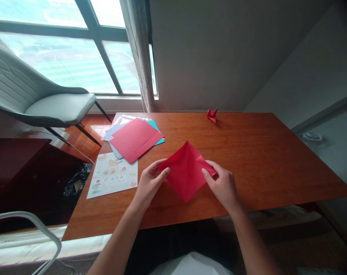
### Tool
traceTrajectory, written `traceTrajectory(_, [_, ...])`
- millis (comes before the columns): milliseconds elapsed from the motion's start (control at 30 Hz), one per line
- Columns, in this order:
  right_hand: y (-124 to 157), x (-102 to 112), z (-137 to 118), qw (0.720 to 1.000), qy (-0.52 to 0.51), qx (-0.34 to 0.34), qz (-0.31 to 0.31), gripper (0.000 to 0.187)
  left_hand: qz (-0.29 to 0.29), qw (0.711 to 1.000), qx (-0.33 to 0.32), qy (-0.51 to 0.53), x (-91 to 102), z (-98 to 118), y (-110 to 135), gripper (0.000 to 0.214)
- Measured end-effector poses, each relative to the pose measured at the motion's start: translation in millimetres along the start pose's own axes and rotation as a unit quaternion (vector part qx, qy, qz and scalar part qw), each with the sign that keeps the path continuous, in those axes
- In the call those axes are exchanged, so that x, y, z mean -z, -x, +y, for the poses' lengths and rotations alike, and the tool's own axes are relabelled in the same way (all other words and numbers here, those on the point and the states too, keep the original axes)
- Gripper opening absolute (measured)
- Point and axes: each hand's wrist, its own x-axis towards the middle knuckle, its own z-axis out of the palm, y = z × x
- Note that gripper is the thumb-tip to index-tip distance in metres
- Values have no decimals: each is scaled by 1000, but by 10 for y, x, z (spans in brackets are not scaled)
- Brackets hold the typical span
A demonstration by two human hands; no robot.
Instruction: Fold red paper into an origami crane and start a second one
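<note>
A creased square of red paper is held up over the near part of the wooden table, its corners pointing up, down and to the sides. My left hand pinches the left corner, thumb on the near face and fingers behind. On the right corner, my right hand has the same thumb-and-finger pinch. A folded red origami crane stands near the table's far edge, apart from both hands.
Left on the table lie a stack of coloured paper, red on top, and a white sheet printed with bears. A grey chair stands by the window at far left. A white curved tube is at lower left.
</note>
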Motion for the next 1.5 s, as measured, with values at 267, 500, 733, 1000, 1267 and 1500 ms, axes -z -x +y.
traceTrajectory(267, [27,-130,-105,913,-376,-147,-48,38,-57,988,76,125,17,39,67,44])
traceTrajectory(500, [118,-329,-277,775,-585,-238,-44,40,-31,989,76,125,-19,-7,50,28])
traceTrajectory(733, [133,-530,-368,804,-551,-225,13,49,-18,990,75,122,-62,0,60,36])
traceTrajectory(1000, [94,-418,-362,848,-477,-231,-24,37,1,990,76,118,-37,38,69,38])
traceTrajectory(1267, [34,-285,-220,856,-456,-244,3,33,-85,988,45,119,0,71,64,56])
traceTrajectory(1500, [31,-236,-197,881,-422,-215,1,32,-99,989,57,96,-23,11,97,38])
